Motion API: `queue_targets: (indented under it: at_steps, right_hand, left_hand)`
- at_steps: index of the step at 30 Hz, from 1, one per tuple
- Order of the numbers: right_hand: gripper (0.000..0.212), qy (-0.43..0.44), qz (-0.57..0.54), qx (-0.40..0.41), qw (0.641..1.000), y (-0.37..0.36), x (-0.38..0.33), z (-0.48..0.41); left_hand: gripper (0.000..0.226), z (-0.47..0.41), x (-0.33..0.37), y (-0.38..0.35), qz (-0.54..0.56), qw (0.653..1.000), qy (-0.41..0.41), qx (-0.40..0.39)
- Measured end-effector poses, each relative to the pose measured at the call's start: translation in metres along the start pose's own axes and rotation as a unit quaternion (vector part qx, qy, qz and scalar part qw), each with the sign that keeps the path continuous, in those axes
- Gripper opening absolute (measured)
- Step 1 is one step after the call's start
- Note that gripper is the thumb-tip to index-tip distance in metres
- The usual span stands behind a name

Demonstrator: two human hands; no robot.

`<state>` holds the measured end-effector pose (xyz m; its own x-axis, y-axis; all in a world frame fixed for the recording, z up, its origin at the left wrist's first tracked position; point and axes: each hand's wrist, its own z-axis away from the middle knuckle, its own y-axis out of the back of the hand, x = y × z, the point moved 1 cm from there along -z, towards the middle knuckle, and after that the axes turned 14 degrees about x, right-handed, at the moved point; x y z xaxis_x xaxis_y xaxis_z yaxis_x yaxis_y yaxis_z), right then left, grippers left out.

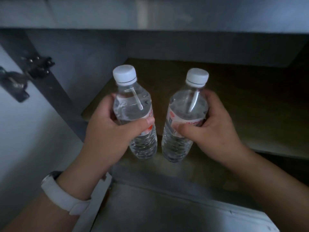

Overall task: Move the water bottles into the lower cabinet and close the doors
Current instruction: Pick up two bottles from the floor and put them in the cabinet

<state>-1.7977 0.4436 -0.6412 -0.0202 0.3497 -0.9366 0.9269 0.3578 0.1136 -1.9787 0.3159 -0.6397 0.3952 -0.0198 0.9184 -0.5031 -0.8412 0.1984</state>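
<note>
My left hand [107, 131] and right hand [215, 133] each clamp a full, slick water bottle [133, 111] [185, 114] mid-label; heavy, slightly squashy.

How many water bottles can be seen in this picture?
2. One water bottle is in the left hand; the other bottle is in the right hand. Both are held upright at the open cabinet. Others may be hidden.

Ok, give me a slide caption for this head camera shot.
Left hand and right hand each hold an upright capped water bottle at the open cabinet.
</note>
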Motion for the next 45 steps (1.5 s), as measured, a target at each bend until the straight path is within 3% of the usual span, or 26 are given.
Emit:
queue_targets:
  at_steps: [4, 11, 21, 29, 32, 38, 45]
  right_hand:
    - [0.066, 0.009, -0.001, 0.035, 0.999, 0.010, -0.008, -0.020]
    - [0.065, 0.038, 0.027, 0.081, 0.996, 0.020, -0.015, -0.054]
    - [0.068, 0.051, 0.027, 0.111, 0.992, 0.023, 0.014, -0.083]
    - [0.071, -0.025, 0.059, 0.087, 0.994, 0.013, 0.050, -0.072]
    - [0.068, -0.051, 0.095, 0.065, 0.992, 0.014, 0.068, -0.057]
    - [0.074, -0.037, 0.145, 0.071, 0.986, 0.010, 0.072, -0.049]
    - [0.066, 0.000, 0.161, 0.088, 0.983, 0.011, 0.079, -0.070]
  left_hand:
    - [0.048, -0.017, 0.012, -0.008, 0.006, 1.000, -0.017, 0.012]
    - [0.064, -0.053, 0.013, -0.034, 0.016, 1.000, -0.004, 0.021]
    - [0.062, -0.072, -0.003, -0.068, 0.036, 0.999, 0.008, 0.000]
    - [0.063, -0.060, -0.034, -0.076, 0.018, 1.000, -0.004, 0.016]
    - [0.075, -0.048, -0.052, -0.077, -0.002, 1.000, 0.005, 0.016]
    - [0.072, -0.032, -0.074, -0.084, -0.033, 0.999, 0.004, 0.025]
    - [0.071, -0.054, -0.078, -0.089, -0.040, 0.999, 0.014, 0.011]
